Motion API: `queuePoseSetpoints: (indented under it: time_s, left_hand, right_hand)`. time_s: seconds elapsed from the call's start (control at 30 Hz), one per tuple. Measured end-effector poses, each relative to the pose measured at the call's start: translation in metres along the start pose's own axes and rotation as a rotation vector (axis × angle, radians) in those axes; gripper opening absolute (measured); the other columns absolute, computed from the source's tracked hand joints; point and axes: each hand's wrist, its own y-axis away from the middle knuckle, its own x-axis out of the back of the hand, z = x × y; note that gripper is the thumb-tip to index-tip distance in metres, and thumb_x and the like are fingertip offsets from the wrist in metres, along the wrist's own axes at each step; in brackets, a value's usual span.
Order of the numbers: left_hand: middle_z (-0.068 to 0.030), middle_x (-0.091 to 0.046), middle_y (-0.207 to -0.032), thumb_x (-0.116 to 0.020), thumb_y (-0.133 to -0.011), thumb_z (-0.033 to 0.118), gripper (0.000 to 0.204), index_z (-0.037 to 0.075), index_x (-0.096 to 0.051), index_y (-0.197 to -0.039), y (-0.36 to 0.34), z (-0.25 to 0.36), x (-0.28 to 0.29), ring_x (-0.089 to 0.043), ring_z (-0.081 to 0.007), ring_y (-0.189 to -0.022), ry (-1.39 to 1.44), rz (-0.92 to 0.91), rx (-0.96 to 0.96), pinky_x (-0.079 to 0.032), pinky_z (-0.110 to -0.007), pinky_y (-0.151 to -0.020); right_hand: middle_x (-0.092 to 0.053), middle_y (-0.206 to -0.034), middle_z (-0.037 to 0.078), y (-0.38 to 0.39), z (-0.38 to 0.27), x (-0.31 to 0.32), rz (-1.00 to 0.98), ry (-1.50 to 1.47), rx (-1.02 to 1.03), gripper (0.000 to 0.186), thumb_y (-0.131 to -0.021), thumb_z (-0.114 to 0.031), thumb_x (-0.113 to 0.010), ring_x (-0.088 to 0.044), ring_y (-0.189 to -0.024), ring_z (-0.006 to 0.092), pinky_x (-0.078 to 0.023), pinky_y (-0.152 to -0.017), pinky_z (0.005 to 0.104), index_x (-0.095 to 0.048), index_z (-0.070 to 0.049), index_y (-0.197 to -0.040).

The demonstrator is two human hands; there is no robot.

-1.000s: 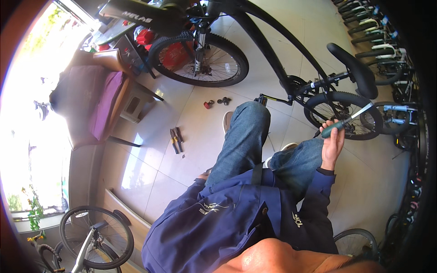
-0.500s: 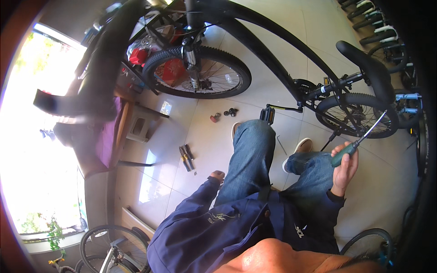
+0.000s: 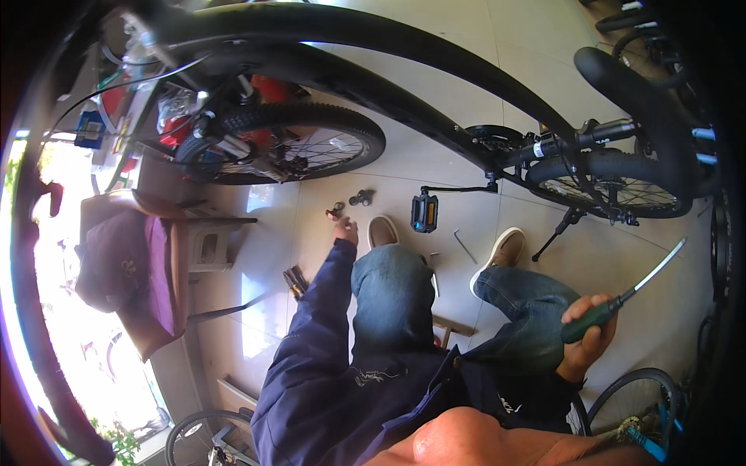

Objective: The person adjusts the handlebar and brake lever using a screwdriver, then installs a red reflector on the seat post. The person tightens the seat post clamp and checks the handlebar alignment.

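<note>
My right hand point(image 3: 584, 348) is closed round the green handle of a screwdriver point(image 3: 598, 319), whose metal shaft points up and to the right. My left hand point(image 3: 345, 230) is stretched down to the floor, its fingers apart at a small red-and-black part point(image 3: 335, 210); whether they touch it I cannot make out. Just beyond lies a cluster of small black parts point(image 3: 361, 198). A black bicycle point(image 3: 404, 97) stands across the far side, its pedal point(image 3: 423, 213) hanging near my left shoe.
Several hand tools point(image 3: 295, 281) lie beside my left forearm. A hex key point(image 3: 465, 245) rests on the tiles between my feet. A stool point(image 3: 208, 245) and a chair with a purple cloth point(image 3: 165, 256) stand at left. The kickstand point(image 3: 556, 237) props the bicycle at right.
My left hand has reached forward from beside my knee to the small parts. The view has shifted, and my right hand still grips the screwdriver, now lower in view.
</note>
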Motion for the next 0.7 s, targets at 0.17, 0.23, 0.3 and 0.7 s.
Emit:
queuePoseSetpoints:
  time_s: [0.17, 0.23, 0.3, 0.7]
  left_hand:
    - [-0.0118, -0.072, -0.120, -0.072, -0.092, 0.020, 0.039, 0.011, -0.067, -0.130, -0.062, 0.031, -0.006, -0.064, -0.0296, -0.122, -0.160, -0.110, 0.143, -0.023, -0.056, -0.122]
    - [-0.0088, -0.068, -0.130, -0.069, -0.092, 0.018, 0.041, 0.022, -0.067, -0.133, -0.074, 0.044, -0.011, -0.065, -0.0302, -0.121, -0.306, -0.111, 0.146, -0.026, -0.058, -0.121]
    - [-0.0084, -0.065, -0.133, -0.063, -0.092, 0.014, 0.040, 0.027, -0.070, -0.129, -0.081, 0.053, -0.015, -0.065, -0.0319, -0.121, -0.398, -0.134, 0.178, -0.031, -0.062, -0.116]
    - [-0.0149, -0.068, -0.115, -0.060, -0.092, 0.009, 0.020, 0.012, -0.074, -0.107, -0.093, 0.052, -0.019, -0.068, -0.0367, -0.108, -0.550, -0.216, 0.004, -0.055, -0.051, -0.092]
  right_hand:
    - [-0.060, -0.089, 0.011, -0.006, -0.003, -0.006, 0.047, -0.032, -0.051, 0.068, -0.096, -0.053, -0.074, -0.056, -0.075, 0.0152, -0.049, -0.066, 0.0254, -0.048, 0.001, -0.127]
    - [-0.060, -0.088, 0.011, -0.013, -0.002, -0.010, 0.031, -0.031, -0.051, 0.063, -0.098, -0.050, -0.072, -0.057, -0.075, 0.0148, -0.050, -0.066, 0.0221, -0.046, 0.002, -0.124]
    - [-0.060, -0.088, 0.011, -0.018, 0.000, -0.017, 0.049, -0.054, -0.054, 0.063, -0.098, -0.048, -0.072, -0.057, -0.075, 0.0149, -0.050, -0.066, 0.0217, -0.045, 0.003, -0.125]
    - [-0.056, -0.089, 0.008, -0.030, 0.002, -0.041, 0.067, -0.029, -0.090, 0.063, -0.097, -0.042, -0.075, -0.054, -0.078, 0.0140, -0.048, -0.068, 0.0216, -0.045, 0.003, -0.129]
